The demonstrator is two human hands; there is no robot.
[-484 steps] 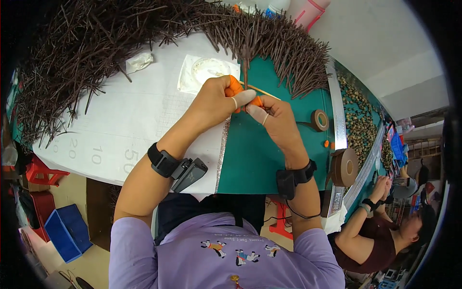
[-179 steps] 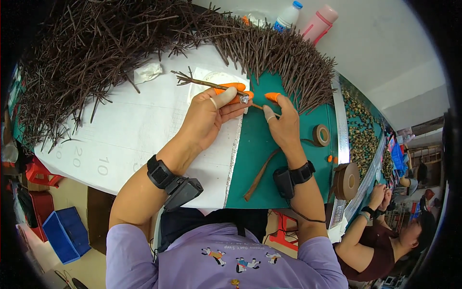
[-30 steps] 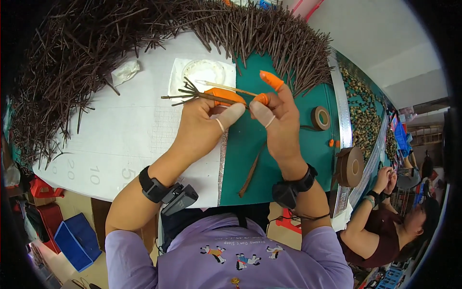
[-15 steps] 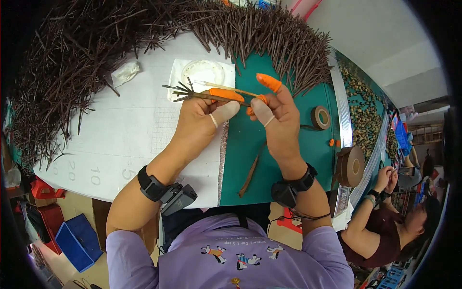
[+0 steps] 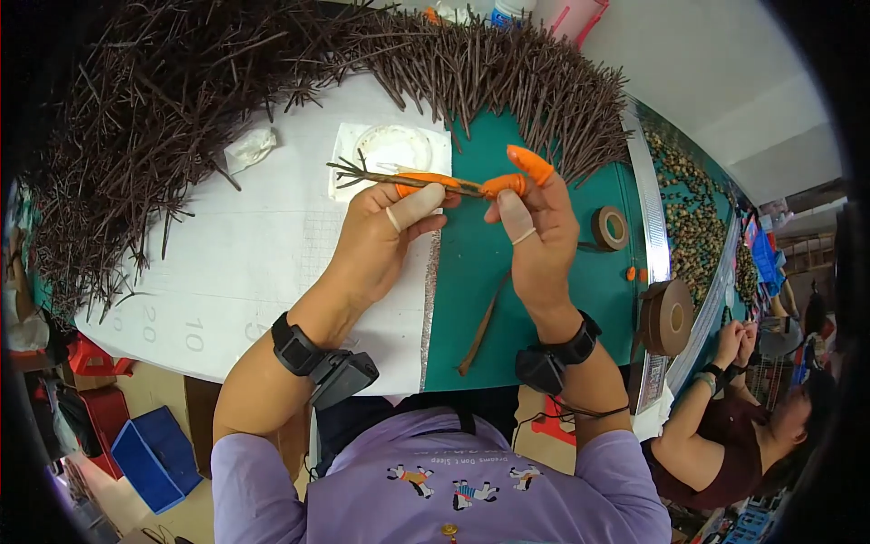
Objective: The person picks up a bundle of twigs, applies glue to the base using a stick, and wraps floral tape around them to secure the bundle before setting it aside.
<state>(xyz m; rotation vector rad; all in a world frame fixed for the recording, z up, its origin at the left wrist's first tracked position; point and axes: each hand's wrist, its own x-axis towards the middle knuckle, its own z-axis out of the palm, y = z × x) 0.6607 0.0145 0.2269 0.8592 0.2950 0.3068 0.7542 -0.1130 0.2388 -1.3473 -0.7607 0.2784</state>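
Observation:
A brown artificial twig (image 5: pixel 376 175) with a forked left end lies level between my hands. My left hand (image 5: pixel 376 231) pinches it near the middle, orange cot on the index finger and white cot on the thumb. At the twig's right end, the thumb and an orange-covered finger of my right hand (image 5: pixel 544 236) close on it, while the index finger points up. The pale tip of a thin stick (image 5: pixel 390 167) shows just above the twig; most of it is hidden. A brown tape strip (image 5: pixel 483 328) lies below on the green mat (image 5: pixel 580 299).
Heaps of brown twigs (image 5: pixel 118 127) line the far and left table edges. A clear round dish (image 5: pixel 426 147) sits on white paper, with crumpled tissue (image 5: pixel 249 150) to its left. A tape roll (image 5: pixel 609 228) and a larger brown roll (image 5: pixel 669 317) lie right. A co-worker (image 5: pixel 716 444) sits at right.
The thin stick, clearly visible above the twig before, is now mostly hidden along it. My right thumb and finger have come together on the twig's right end. The whole view has shifted slightly.

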